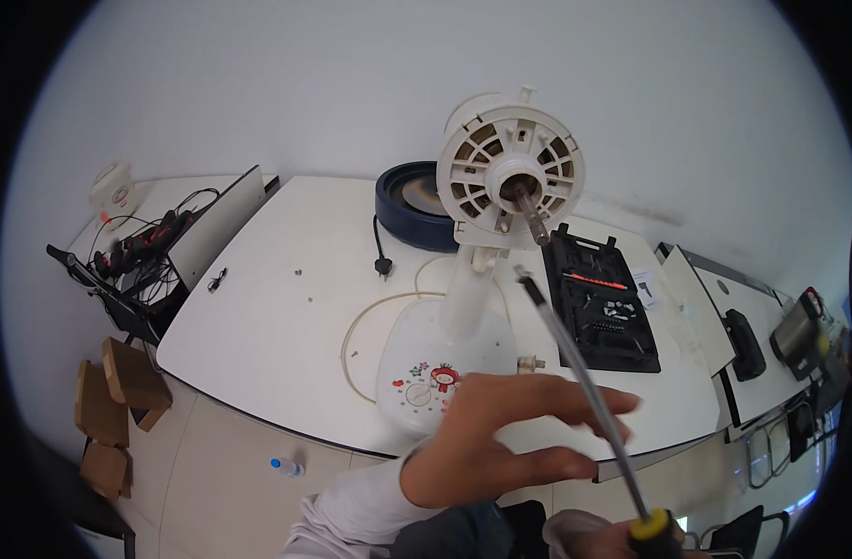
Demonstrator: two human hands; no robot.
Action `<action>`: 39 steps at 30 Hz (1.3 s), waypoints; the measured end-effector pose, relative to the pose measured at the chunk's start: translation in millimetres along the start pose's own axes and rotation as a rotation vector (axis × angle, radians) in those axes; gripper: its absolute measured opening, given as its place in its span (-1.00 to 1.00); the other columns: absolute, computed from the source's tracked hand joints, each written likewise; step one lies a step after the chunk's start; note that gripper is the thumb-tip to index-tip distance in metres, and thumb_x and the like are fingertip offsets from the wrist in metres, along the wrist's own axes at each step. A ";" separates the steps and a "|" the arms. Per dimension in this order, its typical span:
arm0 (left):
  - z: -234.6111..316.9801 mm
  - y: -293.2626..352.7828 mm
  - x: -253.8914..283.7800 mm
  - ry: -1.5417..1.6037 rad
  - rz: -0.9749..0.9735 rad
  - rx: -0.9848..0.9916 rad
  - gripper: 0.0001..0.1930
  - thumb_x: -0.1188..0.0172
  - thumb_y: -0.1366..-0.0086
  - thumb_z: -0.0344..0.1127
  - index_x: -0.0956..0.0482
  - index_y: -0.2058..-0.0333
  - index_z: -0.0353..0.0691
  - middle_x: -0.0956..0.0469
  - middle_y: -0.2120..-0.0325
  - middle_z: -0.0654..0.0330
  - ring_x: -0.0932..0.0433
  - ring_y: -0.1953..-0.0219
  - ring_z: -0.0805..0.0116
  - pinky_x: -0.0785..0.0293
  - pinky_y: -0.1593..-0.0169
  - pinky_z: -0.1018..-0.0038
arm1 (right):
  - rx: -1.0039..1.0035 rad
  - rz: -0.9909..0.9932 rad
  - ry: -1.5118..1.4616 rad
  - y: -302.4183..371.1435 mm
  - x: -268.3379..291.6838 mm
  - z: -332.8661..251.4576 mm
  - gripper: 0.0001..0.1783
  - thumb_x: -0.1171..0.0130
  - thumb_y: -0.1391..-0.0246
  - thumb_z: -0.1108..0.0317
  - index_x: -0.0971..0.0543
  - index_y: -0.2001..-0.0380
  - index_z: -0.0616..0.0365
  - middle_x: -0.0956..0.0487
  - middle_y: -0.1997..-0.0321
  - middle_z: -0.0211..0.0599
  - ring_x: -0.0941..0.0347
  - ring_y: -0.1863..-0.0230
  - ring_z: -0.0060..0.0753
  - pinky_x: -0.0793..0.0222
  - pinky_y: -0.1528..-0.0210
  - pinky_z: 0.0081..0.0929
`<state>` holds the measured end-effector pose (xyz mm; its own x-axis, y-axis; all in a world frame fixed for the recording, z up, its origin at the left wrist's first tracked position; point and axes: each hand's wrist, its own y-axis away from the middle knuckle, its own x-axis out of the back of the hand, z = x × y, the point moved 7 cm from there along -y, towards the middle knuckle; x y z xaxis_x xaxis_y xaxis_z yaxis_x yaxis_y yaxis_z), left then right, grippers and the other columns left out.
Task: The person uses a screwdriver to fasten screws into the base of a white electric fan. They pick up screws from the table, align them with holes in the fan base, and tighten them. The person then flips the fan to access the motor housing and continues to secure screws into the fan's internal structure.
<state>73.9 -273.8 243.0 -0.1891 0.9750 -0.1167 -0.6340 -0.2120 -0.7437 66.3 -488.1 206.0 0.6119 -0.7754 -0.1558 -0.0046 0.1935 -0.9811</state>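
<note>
A long screwdriver (589,387) with a yellow and black handle slants up from the lower right. My right hand (598,541), partly cut off by the lower edge, is closed on its handle. At its dark tip sits a small metal piece, perhaps a screw. My left hand (505,438) is open, thumb and fingers apart, beside the shaft; whether it touches is unclear. Behind them stands a partly dismantled white electric fan, its round motor housing (463,182) facing me with a bare metal shaft (535,219) sticking out. The fan's base (403,359) bears a dial and cartoon print.
A black tool case (622,359) lies open on the white table (258,307), right of the fan. Behind the fan is a round dark blue appliance (403,219) with a plug (382,267). Small metal parts dot the tabletop. Cardboard boxes (100,410) and a bottle (287,468) are on the floor.
</note>
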 end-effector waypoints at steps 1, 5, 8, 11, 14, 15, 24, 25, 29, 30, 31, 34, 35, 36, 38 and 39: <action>11.9 0.9 7.1 -0.225 0.004 -0.146 -0.52 -0.21 -0.09 -0.03 -0.53 0.35 -0.47 -0.57 0.53 0.01 -0.59 0.46 0.18 -0.53 0.34 0.37 | 0.115 -0.014 -0.010 -4.7 11.4 -7.4 -0.51 0.01 -0.14 0.16 -0.24 -0.11 -0.01 -0.29 -0.07 -0.55 -0.11 -0.20 -0.45 -0.21 -0.02 -0.44; 30.3 13.9 66.9 -0.686 0.493 -0.670 -0.59 -0.37 0.17 -0.44 -0.51 0.26 -0.34 -0.56 0.46 0.10 -0.53 0.40 0.17 -0.44 0.26 0.33 | 0.275 -0.020 0.277 -19.4 18.2 -6.3 -0.51 0.02 -0.15 0.15 -0.23 -0.11 0.03 -0.28 -0.06 -0.53 -0.14 -0.18 -0.41 -0.21 -0.02 -0.45; 25.3 -37.1 90.7 -0.913 0.447 -0.806 -0.26 -0.43 0.19 -0.14 -0.33 0.01 -0.27 -0.35 0.02 0.02 -0.34 0.02 0.10 -0.31 0.01 0.33 | 0.312 -0.036 0.557 -36.5 7.9 11.2 -0.51 0.03 -0.15 0.15 -0.22 -0.12 0.06 -0.28 -0.06 -0.52 -0.16 -0.17 -0.39 -0.22 -0.02 -0.45; 19.7 -81.4 100.6 -0.854 0.267 -0.733 -0.08 -0.47 0.34 0.05 -0.30 -0.04 -0.21 -0.33 -0.01 0.06 -0.31 -0.04 0.09 -0.28 -0.05 0.27 | 0.344 -0.045 0.786 -49.4 3.5 16.6 -0.50 0.05 -0.16 0.15 -0.21 -0.12 0.09 -0.27 -0.05 -0.50 -0.18 -0.16 -0.36 -0.22 -0.02 -0.46; 15.9 -85.0 113.7 -0.774 0.262 -0.795 -0.02 -0.48 0.42 0.09 -0.29 -0.02 -0.22 -0.39 0.03 0.03 -0.35 -0.04 0.03 -0.27 -0.09 0.21 | 0.342 -0.058 0.862 -46.5 -3.4 25.5 -0.50 0.05 -0.16 0.15 -0.20 -0.12 0.11 -0.27 -0.04 -0.49 -0.20 -0.14 -0.34 -0.23 -0.02 -0.46; 12.6 -83.8 113.9 -0.730 0.254 -0.861 -0.02 -0.49 0.44 0.10 -0.29 -0.01 -0.23 -0.40 0.04 0.02 -0.36 -0.04 0.01 -0.27 -0.09 0.18 | 0.339 -0.078 0.831 -44.4 -6.8 29.9 -0.50 0.05 -0.16 0.15 -0.20 -0.12 0.11 -0.26 -0.04 -0.49 -0.20 -0.14 -0.34 -0.23 -0.02 -0.46; -14.2 -88.1 101.4 -0.673 0.234 -0.961 -0.05 -0.53 0.47 -0.03 -0.28 0.02 -0.21 -0.41 0.06 -0.01 -0.42 0.03 0.00 -0.36 0.00 0.21 | 0.329 -0.151 0.736 -42.3 -26.1 58.9 -0.49 0.05 -0.16 0.15 -0.19 -0.11 0.13 -0.26 -0.04 -0.47 -0.23 -0.12 -0.32 -0.23 -0.03 -0.46; -14.3 -88.2 101.2 -0.689 0.241 -0.960 -0.06 -0.53 0.46 -0.06 -0.28 0.02 -0.21 -0.42 0.07 -0.01 -0.43 0.04 0.00 -0.38 0.02 0.23 | 0.329 -0.159 0.733 -42.5 -27.8 59.7 -0.49 0.05 -0.16 0.14 -0.19 -0.11 0.13 -0.26 -0.04 -0.46 -0.23 -0.12 -0.32 -0.23 -0.03 -0.46; -18.6 -88.2 103.4 -0.809 0.201 -0.926 -0.02 -0.55 0.44 -0.13 -0.20 -0.01 -0.25 -0.34 0.03 -0.13 -0.37 -0.01 -0.03 -0.45 0.02 0.22 | 0.316 -0.160 0.699 -38.0 -31.6 66.8 -0.49 0.05 -0.16 0.14 -0.19 -0.11 0.14 -0.26 -0.04 -0.45 -0.24 -0.10 -0.31 -0.24 -0.04 -0.46; -18.1 -88.4 103.4 -0.828 0.194 -0.920 -0.01 -0.55 0.43 -0.15 -0.19 -0.02 -0.26 -0.32 0.02 -0.16 -0.36 -0.02 -0.03 -0.46 0.02 0.21 | 0.313 -0.163 0.691 -37.9 -32.5 68.1 -0.48 0.05 -0.16 0.14 -0.18 -0.11 0.14 -0.26 -0.04 -0.45 -0.24 -0.10 -0.31 -0.24 -0.04 -0.46; -17.0 -88.1 103.2 -0.834 0.197 -0.917 -0.02 -0.55 0.43 -0.17 -0.19 -0.02 -0.26 -0.32 0.02 -0.15 -0.36 -0.02 -0.03 -0.46 0.02 0.21 | 0.311 -0.163 0.685 -38.2 -34.0 69.2 -0.48 0.05 -0.16 0.14 -0.18 -0.11 0.14 -0.26 -0.04 -0.45 -0.25 -0.10 -0.31 -0.24 -0.04 -0.46; -17.0 -89.6 100.7 -0.817 0.209 -0.914 -0.02 -0.55 0.43 -0.18 -0.19 -0.02 -0.26 -0.33 0.02 -0.15 -0.36 -0.02 -0.03 -0.46 0.02 0.22 | 0.308 -0.182 0.681 -40.7 -36.8 69.1 -0.48 0.05 -0.16 0.14 -0.18 -0.11 0.15 -0.26 -0.04 -0.44 -0.25 -0.09 -0.30 -0.24 -0.05 -0.46; -16.7 -89.6 100.5 -0.817 0.211 -0.913 -0.02 -0.55 0.42 -0.18 -0.19 -0.02 -0.26 -0.33 0.02 -0.15 -0.36 -0.02 -0.03 -0.47 0.02 0.22 | 0.303 -0.181 0.677 -39.7 -37.7 68.4 -0.48 0.05 -0.16 0.14 -0.18 -0.11 0.15 -0.26 -0.04 -0.44 -0.26 -0.09 -0.30 -0.24 -0.05 -0.46; -16.5 -89.4 100.4 -0.816 0.213 -0.912 -0.03 -0.55 0.42 -0.18 -0.19 -0.02 -0.26 -0.33 0.03 -0.15 -0.37 -0.02 -0.03 -0.47 0.02 0.22 | 0.301 -0.182 0.671 -40.7 -37.6 70.4 -0.48 0.05 -0.16 0.14 -0.18 -0.11 0.15 -0.26 -0.04 -0.43 -0.26 -0.09 -0.30 -0.24 -0.05 -0.46; -16.7 -88.9 101.8 -0.814 0.217 -0.914 -0.03 -0.55 0.42 -0.18 -0.19 -0.02 -0.26 -0.33 0.03 -0.15 -0.37 -0.01 -0.03 -0.47 0.02 0.22 | 0.297 -0.186 0.661 -40.6 -39.5 70.9 -0.48 0.05 -0.16 0.14 -0.17 -0.11 0.15 -0.26 -0.04 -0.43 -0.26 -0.08 -0.29 -0.24 -0.05 -0.46; -16.9 -88.6 103.2 -0.812 0.219 -0.916 -0.03 -0.55 0.41 -0.18 -0.19 -0.02 -0.27 -0.33 0.03 -0.15 -0.38 -0.01 -0.03 -0.47 0.02 0.22 | 0.296 -0.189 0.655 -40.5 -40.0 71.6 -0.48 0.05 -0.16 0.14 -0.17 -0.11 0.15 -0.26 -0.04 -0.43 -0.27 -0.08 -0.29 -0.24 -0.05 -0.46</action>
<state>123.2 -153.3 285.7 -0.8405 0.5329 -0.0979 0.1639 0.0780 -0.9834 98.6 -421.9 260.1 -0.0163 -0.9932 -0.1149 0.3240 0.1034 -0.9404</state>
